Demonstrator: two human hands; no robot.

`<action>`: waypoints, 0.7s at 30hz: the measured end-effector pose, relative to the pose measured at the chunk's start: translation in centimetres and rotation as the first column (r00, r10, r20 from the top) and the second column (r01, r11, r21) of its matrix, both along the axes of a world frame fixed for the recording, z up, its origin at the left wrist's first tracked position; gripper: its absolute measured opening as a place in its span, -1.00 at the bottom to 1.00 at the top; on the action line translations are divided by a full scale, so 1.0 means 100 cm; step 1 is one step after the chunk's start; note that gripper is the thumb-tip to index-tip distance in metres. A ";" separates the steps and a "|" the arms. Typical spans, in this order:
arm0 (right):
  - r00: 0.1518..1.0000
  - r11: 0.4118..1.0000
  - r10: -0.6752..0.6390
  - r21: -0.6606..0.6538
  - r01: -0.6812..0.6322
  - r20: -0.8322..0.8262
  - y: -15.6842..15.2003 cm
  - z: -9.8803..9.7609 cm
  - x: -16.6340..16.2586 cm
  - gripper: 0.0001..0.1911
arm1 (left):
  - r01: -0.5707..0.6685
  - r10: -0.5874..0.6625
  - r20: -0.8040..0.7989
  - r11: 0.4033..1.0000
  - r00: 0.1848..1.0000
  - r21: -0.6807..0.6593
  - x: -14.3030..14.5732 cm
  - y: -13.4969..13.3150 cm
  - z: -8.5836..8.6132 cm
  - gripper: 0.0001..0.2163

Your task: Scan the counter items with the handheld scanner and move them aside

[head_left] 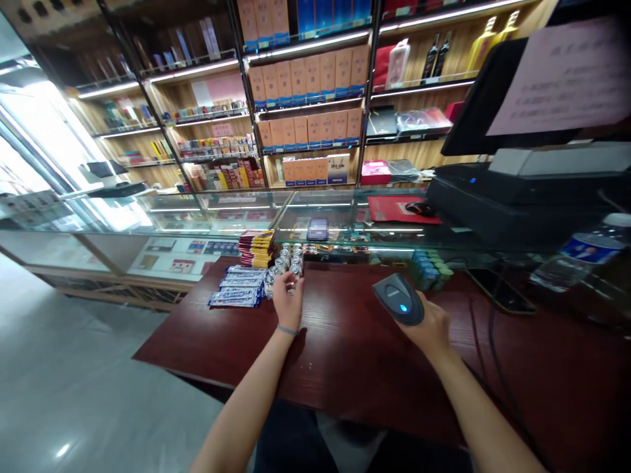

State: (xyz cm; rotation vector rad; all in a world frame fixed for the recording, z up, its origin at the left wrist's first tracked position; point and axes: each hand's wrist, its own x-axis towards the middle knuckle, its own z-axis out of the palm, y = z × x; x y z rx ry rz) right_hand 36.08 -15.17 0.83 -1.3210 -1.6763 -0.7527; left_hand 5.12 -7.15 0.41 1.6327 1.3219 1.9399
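Note:
My right hand (432, 326) is wrapped round the grip of a dark barcode scanner (399, 300) with a lit blue light, held above the right half of the table. At the near edge of a cluster of small silver-topped containers (282, 261), my left hand (288, 303) has its fingers curled together. What they hold, if anything, is too small to tell. Left of this hand lie blue-and-white packets (237, 286) in rows. Behind those stands a stack of yellow-and-red packets (256, 247).
Green-and-blue small packs (430, 268) stand by the glass counter (340, 203). A phone (500, 290), a cable and a water bottle (576, 256) are on the right, below a monitor (486, 98). The dark red table (340, 355) ends at the left above the floor.

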 end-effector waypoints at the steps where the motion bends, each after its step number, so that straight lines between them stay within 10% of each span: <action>1: 1.000 1.000 0.008 0.009 -0.008 0.014 0.000 -0.001 0.000 -0.72 | -0.051 0.051 -0.004 0.998 0.999 0.022 -0.005 0.000 0.003 -0.72; 6: 0.999 1.000 0.025 -0.010 -0.025 0.036 -0.001 -0.004 0.002 -0.69 | -0.183 0.188 -0.103 0.981 0.977 0.060 -0.030 0.001 0.011 -0.72; 21: 0.996 0.998 0.064 -0.027 -0.062 0.069 0.000 -0.004 0.000 -0.69 | -0.031 -0.078 -0.519 0.980 0.851 -0.199 -0.020 -0.008 -0.021 -0.34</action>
